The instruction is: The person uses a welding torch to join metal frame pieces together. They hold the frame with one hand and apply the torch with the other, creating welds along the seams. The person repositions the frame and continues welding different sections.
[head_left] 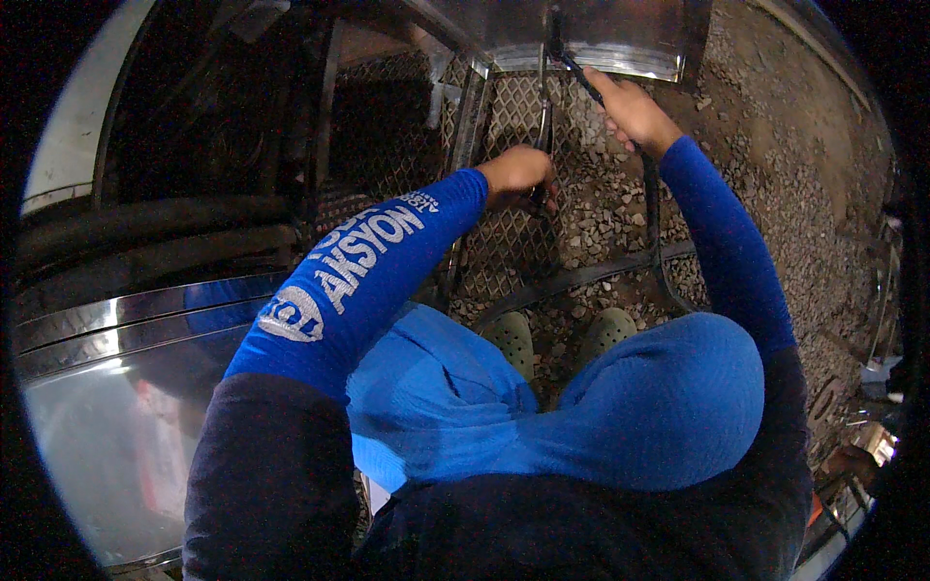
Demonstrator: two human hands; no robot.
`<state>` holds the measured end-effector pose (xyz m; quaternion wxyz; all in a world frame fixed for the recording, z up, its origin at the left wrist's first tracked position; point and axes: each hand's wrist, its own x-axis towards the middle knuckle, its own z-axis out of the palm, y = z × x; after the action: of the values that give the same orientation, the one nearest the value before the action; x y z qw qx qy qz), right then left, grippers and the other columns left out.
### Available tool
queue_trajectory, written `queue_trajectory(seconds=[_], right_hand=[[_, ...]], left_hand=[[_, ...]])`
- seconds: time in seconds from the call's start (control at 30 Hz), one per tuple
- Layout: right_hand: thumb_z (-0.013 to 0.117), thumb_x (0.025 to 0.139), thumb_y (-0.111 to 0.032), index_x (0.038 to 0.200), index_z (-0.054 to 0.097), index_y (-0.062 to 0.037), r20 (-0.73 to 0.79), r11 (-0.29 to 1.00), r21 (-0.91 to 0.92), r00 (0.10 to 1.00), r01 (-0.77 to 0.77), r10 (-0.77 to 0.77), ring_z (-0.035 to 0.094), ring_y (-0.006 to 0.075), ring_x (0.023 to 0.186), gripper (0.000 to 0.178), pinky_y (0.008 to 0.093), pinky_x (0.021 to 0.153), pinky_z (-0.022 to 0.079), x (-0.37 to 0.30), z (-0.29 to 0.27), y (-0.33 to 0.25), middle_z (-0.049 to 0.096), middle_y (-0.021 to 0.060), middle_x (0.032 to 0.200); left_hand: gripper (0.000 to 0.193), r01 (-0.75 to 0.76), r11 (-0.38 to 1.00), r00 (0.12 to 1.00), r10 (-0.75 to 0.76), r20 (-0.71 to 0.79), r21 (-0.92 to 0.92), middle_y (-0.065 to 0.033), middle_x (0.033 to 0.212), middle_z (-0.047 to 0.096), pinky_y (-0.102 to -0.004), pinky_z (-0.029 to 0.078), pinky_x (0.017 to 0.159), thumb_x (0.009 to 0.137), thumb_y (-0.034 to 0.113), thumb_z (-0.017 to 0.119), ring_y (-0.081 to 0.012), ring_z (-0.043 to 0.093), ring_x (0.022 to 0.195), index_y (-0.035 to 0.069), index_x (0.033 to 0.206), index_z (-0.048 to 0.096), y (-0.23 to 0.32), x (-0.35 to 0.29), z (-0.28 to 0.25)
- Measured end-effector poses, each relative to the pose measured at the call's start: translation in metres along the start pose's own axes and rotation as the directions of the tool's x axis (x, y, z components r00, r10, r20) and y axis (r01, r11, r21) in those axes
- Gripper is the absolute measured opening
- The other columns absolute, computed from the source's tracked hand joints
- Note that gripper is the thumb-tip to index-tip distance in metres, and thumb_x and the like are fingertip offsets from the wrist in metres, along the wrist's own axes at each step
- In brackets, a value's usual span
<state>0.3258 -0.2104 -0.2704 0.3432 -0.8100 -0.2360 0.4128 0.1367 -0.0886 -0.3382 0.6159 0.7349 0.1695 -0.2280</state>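
My right hand (635, 111) is closed round the black handle of a torch-like tool (584, 81) with a cable. The tool's dark head meets the lower edge of a shiny metal panel (620, 34). Lower and to the left, my left hand (521, 174) is closed round a thin dark rod-like tool (546, 131), which points up toward the panel. Its exact kind I cannot make out. From below my right hand a black cable (652, 203) hangs down and runs over the gravel.
Diamond-pattern metal mesh (509, 126) lies beside a metal frame post (470, 116). Shiny sheet metal (107, 416) is at the lower left. Loose gravel (765, 165) covers the ground at right. My green clogs (608, 334) stand below my hands. Another person's hand (854, 465) shows at the far right.
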Motion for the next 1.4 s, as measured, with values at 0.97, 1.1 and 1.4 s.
queue_trajectory(seconds=[0.97,1.1,1.4], right_hand=[[0.045,0.093,-0.071,0.071,0.050,-0.0049,-0.027,1.000,0.014,1.000,0.016,-0.015,0.046,0.0151,0.044,0.070,0.0321,0.038,0.039,-0.001,0.005,0.008,0.045,0.0030,0.060],[0.044,0.093,-0.071,0.071,0.049,-0.0042,-0.045,1.000,-0.009,0.999,0.017,-0.017,0.047,0.0154,0.044,0.071,0.0325,0.038,0.039,-0.003,0.005,0.007,0.045,0.0036,0.060],[0.048,0.093,-0.069,0.074,0.049,-0.0057,-0.021,1.000,0.019,1.000,0.017,-0.017,0.043,0.0130,0.039,0.066,0.0315,0.034,0.036,0.009,0.003,0.013,0.045,0.0025,0.059]], left_hand=[[0.029,-0.295,0.683,0.955,0.215,0.202,0.669,-0.0088,0.102,0.076,-0.0373,0.055,0.083,0.085,0.020,0.054,-0.0270,0.072,0.094,0.013,0.094,0.080,-0.019,0.022,-0.014],[0.025,-0.327,0.674,0.944,0.260,0.202,0.663,-0.0118,0.099,0.075,-0.0407,0.055,0.082,0.082,0.020,0.059,-0.0319,0.071,0.094,0.013,0.096,0.079,-0.016,0.019,-0.013],[0.026,-0.278,0.753,0.956,0.155,0.250,0.596,-0.0089,0.103,0.075,-0.0398,0.056,0.085,0.088,0.017,0.053,-0.0262,0.072,0.093,0.009,0.095,0.077,-0.004,0.012,-0.013]])
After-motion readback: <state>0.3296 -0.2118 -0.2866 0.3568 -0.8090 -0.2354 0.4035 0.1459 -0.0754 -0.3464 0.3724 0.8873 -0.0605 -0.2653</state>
